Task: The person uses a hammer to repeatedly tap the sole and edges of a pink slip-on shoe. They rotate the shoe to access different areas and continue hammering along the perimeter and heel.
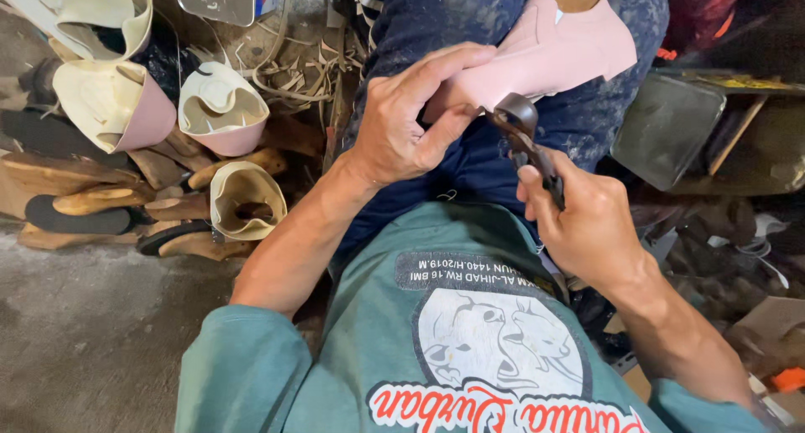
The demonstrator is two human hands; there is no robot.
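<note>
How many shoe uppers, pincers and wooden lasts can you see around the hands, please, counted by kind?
Pink shoe upper held on the lap by the left hand: 1
Pink and cream shoe uppers on the floor: 4
Lasting pincers in the right hand: 1
Wooden lasts clearly visible in the pile: 2
Total: 8

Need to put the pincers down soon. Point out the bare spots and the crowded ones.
Bare: the grey concrete floor, below the wooden lasts and beside the left arm. Crowded: the pile of shoe uppers and scraps upper left, and the clutter right of the right hand.
</note>
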